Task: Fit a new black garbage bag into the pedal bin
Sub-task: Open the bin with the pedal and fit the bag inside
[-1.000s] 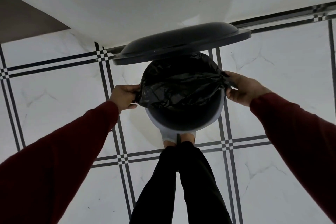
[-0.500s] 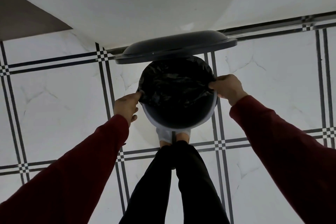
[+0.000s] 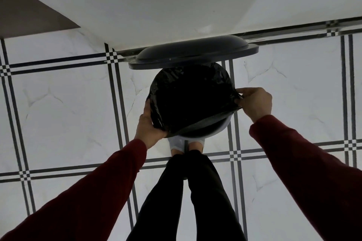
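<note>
**Head view: both hands gripping a black bag at the rim of a round pedal bin**

The head camera is looking straight down at a round white plastic pedal bin [image 3: 221, 130] standing on a white marble-look tiled floor [image 3: 68, 107] crossed by dark double lines. The bin's dark grey domed lid [image 3: 193, 53] is standing open on the far side of the bin, against a pale wall [image 3: 176, 2].

A crinkled black plastic garbage bag [image 3: 188, 100] is sitting over the mouth of the bin, covering the far rim and both sides. On the near side of the bin, the bag's edge is running as a taut diagonal band, and a crescent of the bin's dark interior and white rim is showing below it.

The left hand [image 3: 149, 125] is cupping the near-left side of the bin, thumb lying along the bag and fingers curled under its lower corner, closed on the plastic. The right hand [image 3: 255, 101] is at the right side of the bin, fingers bent tightly and pinching a gathered fold of the bag just outside the rim. Both arms are wearing dark red sleeves [image 3: 305, 162].

Just near of the bin, a foot in a white sock [image 3: 177, 143] is resting where the bin's base meets the floor, with black trouser legs [image 3: 164, 201] trailing toward the camera.
</note>
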The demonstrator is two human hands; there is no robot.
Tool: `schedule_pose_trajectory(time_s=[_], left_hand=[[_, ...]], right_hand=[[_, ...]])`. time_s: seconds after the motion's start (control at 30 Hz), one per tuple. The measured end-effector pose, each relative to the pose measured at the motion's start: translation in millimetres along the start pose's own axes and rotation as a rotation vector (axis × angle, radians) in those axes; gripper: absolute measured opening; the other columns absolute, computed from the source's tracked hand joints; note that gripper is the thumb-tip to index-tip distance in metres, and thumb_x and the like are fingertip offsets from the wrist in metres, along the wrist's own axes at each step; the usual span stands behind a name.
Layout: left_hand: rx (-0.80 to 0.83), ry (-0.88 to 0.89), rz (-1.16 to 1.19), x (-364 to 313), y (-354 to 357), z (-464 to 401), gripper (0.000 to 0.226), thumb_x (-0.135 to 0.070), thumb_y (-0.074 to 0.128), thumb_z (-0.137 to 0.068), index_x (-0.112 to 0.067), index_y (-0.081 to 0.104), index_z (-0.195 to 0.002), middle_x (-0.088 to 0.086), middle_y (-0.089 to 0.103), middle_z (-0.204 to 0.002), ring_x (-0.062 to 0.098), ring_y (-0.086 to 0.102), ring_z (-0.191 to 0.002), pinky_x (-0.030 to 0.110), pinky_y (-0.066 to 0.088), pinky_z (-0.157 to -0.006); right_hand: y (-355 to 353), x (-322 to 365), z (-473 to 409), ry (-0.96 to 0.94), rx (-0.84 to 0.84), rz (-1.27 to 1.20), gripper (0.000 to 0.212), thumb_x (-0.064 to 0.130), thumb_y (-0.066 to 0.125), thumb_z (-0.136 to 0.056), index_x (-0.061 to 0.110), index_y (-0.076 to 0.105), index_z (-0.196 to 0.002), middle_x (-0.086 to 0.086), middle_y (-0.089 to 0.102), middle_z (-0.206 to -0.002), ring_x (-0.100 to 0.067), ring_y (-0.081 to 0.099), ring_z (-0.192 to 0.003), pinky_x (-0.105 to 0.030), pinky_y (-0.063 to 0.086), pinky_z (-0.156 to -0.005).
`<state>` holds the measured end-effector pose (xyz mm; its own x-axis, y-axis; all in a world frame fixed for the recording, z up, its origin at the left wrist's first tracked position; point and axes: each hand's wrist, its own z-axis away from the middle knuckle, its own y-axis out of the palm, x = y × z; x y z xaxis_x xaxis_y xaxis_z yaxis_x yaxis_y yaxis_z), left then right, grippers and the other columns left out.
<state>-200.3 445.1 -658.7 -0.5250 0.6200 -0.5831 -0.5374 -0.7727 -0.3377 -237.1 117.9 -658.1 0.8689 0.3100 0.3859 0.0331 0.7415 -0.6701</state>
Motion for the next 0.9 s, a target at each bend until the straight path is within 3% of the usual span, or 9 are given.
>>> schedule_pose_trajectory(time_s=[0.1,0.2,0.3,0.37,0.43,0.53,0.67,0.77,0.9], left_hand=[[-0.047,0.004,-0.125,9,8,3,0.150,-0.032,0.101,-0.046,-0.057,0.002,-0.156,0.004,0.056,-0.133,0.024,0.060,-0.121,0.050,0.058,-0.096],[-0.106,0.015,-0.209,15,15,13,0.137,-0.024,0.096,-0.062,-0.055,0.002,-0.157,0.003,0.057,-0.130,0.025,0.062,-0.117,0.048,0.057,-0.097],[-0.171,0.013,-0.231,20,23,22,0.102,-0.019,0.085,-0.073,-0.045,0.023,-0.151,-0.001,0.062,-0.124,0.025,0.067,-0.106,0.048,0.059,-0.091],[-0.214,-0.013,-0.275,24,29,25,0.069,-0.014,0.078,-0.078,-0.031,0.037,-0.130,0.002,0.066,-0.114,0.028,0.070,-0.094,0.049,0.060,-0.084],[-0.202,-0.087,-0.304,28,34,24,0.043,-0.012,0.072,-0.083,-0.025,0.040,-0.109,0.005,0.071,-0.094,0.027,0.074,-0.075,0.047,0.061,-0.077],[-0.117,-0.273,-0.166,21,36,19,0.021,-0.012,0.067,-0.089,-0.018,0.055,-0.106,0.006,0.075,-0.084,0.018,0.074,-0.055,0.034,0.062,-0.062],[-0.078,-0.398,0.021,11,36,13,0.029,0.000,0.067,-0.085,-0.010,0.067,-0.113,0.007,0.074,-0.078,0.012,0.068,-0.046,0.023,0.055,-0.047],[-0.074,-0.437,0.049,9,32,12,0.031,-0.003,0.071,-0.083,-0.012,0.069,-0.113,0.007,0.075,-0.083,0.014,0.070,-0.055,0.023,0.053,-0.048],[-0.065,-0.397,0.088,11,35,15,0.033,-0.008,0.075,-0.082,-0.017,0.063,-0.112,0.007,0.076,-0.085,0.017,0.069,-0.064,0.027,0.059,-0.057]], right_hand=[[9,-4,13,-0.029,-0.110,0.083,0.018,0.016,0.069,-0.078,0.027,0.073,-0.091,-0.003,0.072,-0.091,-0.027,0.064,-0.085,-0.030,0.047,-0.075],[16,-9,20,-0.007,-0.095,0.051,0.010,0.017,0.062,-0.080,0.027,0.064,-0.081,-0.003,0.072,-0.088,-0.029,0.063,-0.085,-0.030,0.047,-0.075],[17,-13,16,0.100,-0.044,-0.130,0.011,0.016,0.065,-0.072,0.026,0.069,-0.073,0.001,0.075,-0.084,-0.025,0.069,-0.086,-0.033,0.056,-0.084],[16,-14,9,0.214,-0.003,-0.307,0.017,0.012,0.065,-0.067,0.027,0.073,-0.068,0.000,0.076,-0.080,-0.027,0.074,-0.085,-0.041,0.062,-0.083],[14,-14,10,0.297,0.064,-0.428,0.027,0.002,0.058,-0.072,0.024,0.074,-0.072,-0.007,0.075,-0.086,-0.030,0.074,-0.085,-0.041,0.063,-0.082],[11,-17,17,0.247,0.098,-0.371,0.031,0.011,0.058,-0.067,0.024,0.079,-0.084,-0.003,0.077,-0.092,-0.023,0.074,-0.089,-0.039,0.060,-0.089],[8,-17,25,0.241,0.175,-0.309,0.041,0.030,0.073,-0.063,0.022,0.078,-0.103,0.005,0.074,-0.088,-0.015,0.071,-0.087,-0.037,0.060,-0.090],[9,-14,28,0.215,0.197,-0.272,0.047,0.015,0.084,-0.068,0.016,0.071,-0.113,0.003,0.071,-0.083,-0.019,0.070,-0.075,-0.034,0.060,-0.087],[18,-17,28,0.232,0.139,-0.333,0.041,-0.002,0.074,-0.066,0.013,0.075,-0.104,-0.004,0.073,-0.083,-0.020,0.068,-0.071,-0.032,0.061,-0.081]])
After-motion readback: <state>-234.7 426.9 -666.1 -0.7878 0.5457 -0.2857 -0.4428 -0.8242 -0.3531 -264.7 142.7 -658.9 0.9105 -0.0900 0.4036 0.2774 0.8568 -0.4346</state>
